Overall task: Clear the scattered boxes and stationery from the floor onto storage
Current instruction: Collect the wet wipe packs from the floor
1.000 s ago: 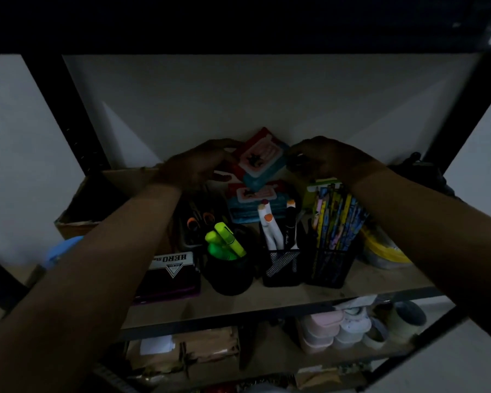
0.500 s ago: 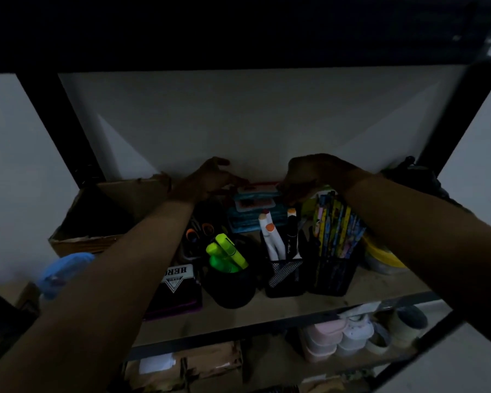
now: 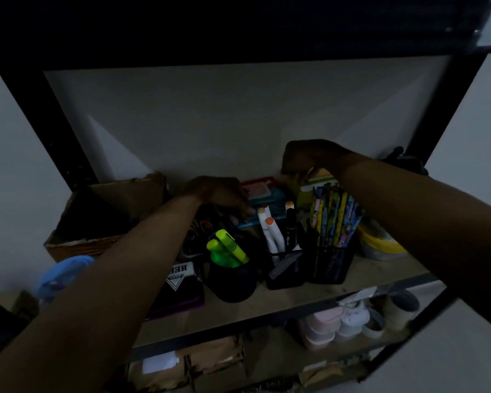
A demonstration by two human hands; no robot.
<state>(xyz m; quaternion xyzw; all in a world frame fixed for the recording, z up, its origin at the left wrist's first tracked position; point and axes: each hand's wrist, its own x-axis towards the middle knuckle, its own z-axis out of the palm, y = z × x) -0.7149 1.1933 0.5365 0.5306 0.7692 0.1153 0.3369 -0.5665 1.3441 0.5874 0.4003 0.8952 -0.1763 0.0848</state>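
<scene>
The shelving unit (image 3: 462, 89) filled my view, dark-framed, and the board (image 3: 295, 293) in front of me was already crowded: a torn cardboard box (image 3: 105, 211) at the left, a black cup of green highlighters (image 3: 227, 248), a mesh holder of markers (image 3: 275, 231), a mesh holder of pencils (image 3: 333, 217), and behind them the stack of small flat packs (image 3: 267, 194) against the back wall.

That crowding was the risk, I judged. Both forearms reached over the holders, so drawing back carelessly could have caught the markers or pencils and tipped a cup off the front edge. The stack was several packs high and not squared, so a nudge from my knuckles might have slid the top one down behind the cups.

My left hand (image 3: 221, 195) lay low on the near left edge of the stack, fingers bent loosely down and touching the lower packs rather than closing on anything. My right hand (image 3: 309, 157) hung higher, at the back right, above a pad with pale coloured layers (image 3: 321, 177). Its fingers were curled under, but in that dimness I could not tell whether they pinched the pad or held nothing.
</scene>
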